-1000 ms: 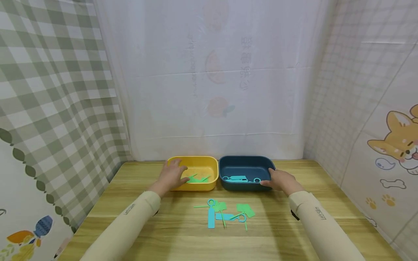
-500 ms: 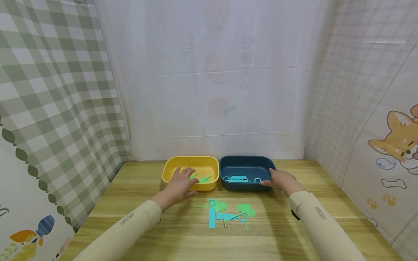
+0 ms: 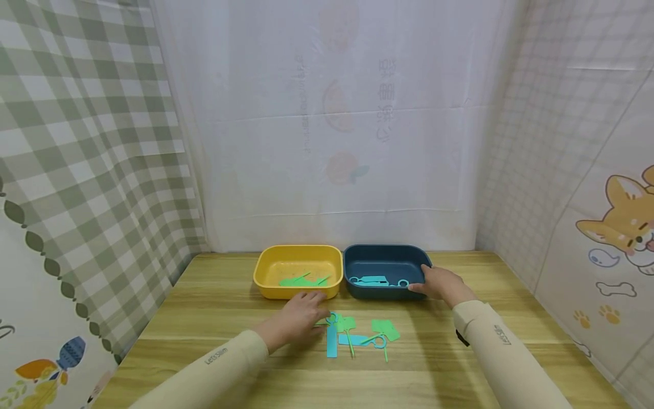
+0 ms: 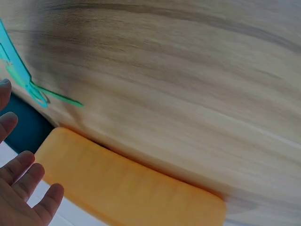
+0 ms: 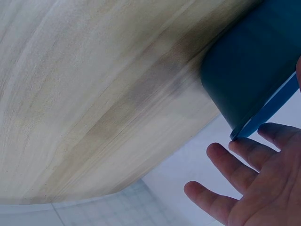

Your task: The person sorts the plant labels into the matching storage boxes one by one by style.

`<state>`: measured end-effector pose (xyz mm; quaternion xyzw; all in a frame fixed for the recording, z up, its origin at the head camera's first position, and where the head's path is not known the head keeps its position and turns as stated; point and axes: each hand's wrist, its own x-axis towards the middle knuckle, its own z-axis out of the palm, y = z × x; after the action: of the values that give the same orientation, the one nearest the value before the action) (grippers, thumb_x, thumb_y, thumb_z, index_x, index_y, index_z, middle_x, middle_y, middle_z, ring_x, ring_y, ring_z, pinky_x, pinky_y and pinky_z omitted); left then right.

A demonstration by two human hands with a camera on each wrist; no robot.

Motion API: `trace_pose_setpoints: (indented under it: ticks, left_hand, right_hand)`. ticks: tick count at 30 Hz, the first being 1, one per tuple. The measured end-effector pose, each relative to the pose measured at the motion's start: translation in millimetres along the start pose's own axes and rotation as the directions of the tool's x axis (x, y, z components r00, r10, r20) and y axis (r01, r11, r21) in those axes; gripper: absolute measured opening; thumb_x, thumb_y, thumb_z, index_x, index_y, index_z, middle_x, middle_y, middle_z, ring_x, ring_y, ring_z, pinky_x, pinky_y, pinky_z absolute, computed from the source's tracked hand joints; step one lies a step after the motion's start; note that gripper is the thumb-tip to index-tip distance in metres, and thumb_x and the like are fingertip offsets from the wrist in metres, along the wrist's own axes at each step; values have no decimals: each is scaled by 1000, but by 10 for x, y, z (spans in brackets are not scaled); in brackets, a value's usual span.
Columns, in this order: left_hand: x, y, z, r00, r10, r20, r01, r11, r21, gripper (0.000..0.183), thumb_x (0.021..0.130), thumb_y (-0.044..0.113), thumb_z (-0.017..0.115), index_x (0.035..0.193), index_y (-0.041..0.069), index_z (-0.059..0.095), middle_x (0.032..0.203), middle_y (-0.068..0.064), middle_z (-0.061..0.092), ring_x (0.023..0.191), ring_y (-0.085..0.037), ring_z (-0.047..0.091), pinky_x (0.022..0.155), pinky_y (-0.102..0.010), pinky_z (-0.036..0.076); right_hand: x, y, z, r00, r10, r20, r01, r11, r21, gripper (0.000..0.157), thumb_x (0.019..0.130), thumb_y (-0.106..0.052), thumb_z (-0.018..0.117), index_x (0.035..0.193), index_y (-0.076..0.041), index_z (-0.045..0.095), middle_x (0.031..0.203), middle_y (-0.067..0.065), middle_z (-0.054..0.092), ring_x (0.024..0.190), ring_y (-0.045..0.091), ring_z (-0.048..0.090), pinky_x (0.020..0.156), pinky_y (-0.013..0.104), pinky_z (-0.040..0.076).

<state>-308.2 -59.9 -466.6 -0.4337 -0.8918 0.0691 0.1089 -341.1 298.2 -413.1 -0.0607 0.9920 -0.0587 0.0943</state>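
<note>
In the head view my left hand [image 3: 301,319] hovers over the wood table beside the loose flat plastic pieces. Its fingers look relaxed and hold nothing in the left wrist view. Nearest to it are an upright-lying cyan ring-ended strip [image 3: 332,341] and a green square-headed piece with a thin stem [image 3: 346,325]. Another cyan strip [image 3: 352,339] and a second green piece [image 3: 385,328] lie to their right, partly overlapping. My right hand [image 3: 441,284] rests at the right front corner of the dark blue box [image 3: 385,293]. Its fingers are spread, with fingertips by the rim.
A yellow box [image 3: 298,292] stands left of the blue one, against it, with green pieces [image 3: 301,281] inside. Cyan ring-ended pieces [image 3: 373,280] lie in the blue box. A white curtain [image 3: 337,227] hangs behind, and patterned cloths flank both sides.
My left hand has moved from over the yellow box toward me and right, to the loose pieces. The yellow box has shifted slightly left. My right hand has stayed at the blue box.
</note>
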Motion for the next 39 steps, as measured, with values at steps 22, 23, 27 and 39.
trace_pose_setpoints:
  ticks: [22, 23, 27, 39]
  left_hand:
    - [195, 100, 118, 984, -64, 169, 55, 997, 62, 27, 90, 29, 54, 115, 24, 61, 115, -3, 50, 102, -18, 46, 77, -36, 44]
    - [190, 97, 114, 984, -66, 165, 58, 997, 54, 27, 89, 29, 55, 115, 23, 61, 114, -3, 50, 101, -18, 47, 77, -36, 44]
    - [167, 89, 106, 986, -76, 149, 73, 997, 25, 31, 86, 35, 58, 113, 21, 61, 111, -2, 51, 98, -17, 47, 75, -36, 44]
    - [127, 27, 150, 987, -55, 151, 54, 998, 9, 26, 86, 40, 59, 103, 21, 64, 108, 0, 50, 94, -16, 48, 72, -34, 44]
  right_hand:
    - [-34, -29, 1, 1000, -1, -19, 1, 1000, 9, 85, 85, -53, 52, 134, 13, 30, 129, 35, 37, 116, 49, 36, 86, 59, 36]
    - [-36, -29, 1, 1000, 1, -19, 0, 1000, 12, 84, 85, -53, 52, 134, 13, 30, 129, 35, 37, 117, 49, 36, 86, 59, 36]
    - [-36, -33, 5, 1000, -1, -23, 1, 1000, 10, 83, 85, -52, 53, 133, 12, 31, 129, 35, 37, 117, 49, 36, 87, 59, 35]
    - [-37, -26, -5, 1000, 3, -24, -3, 1000, 1, 83, 85, -52, 52, 133, 12, 31, 128, 35, 38, 116, 49, 36, 86, 60, 35]
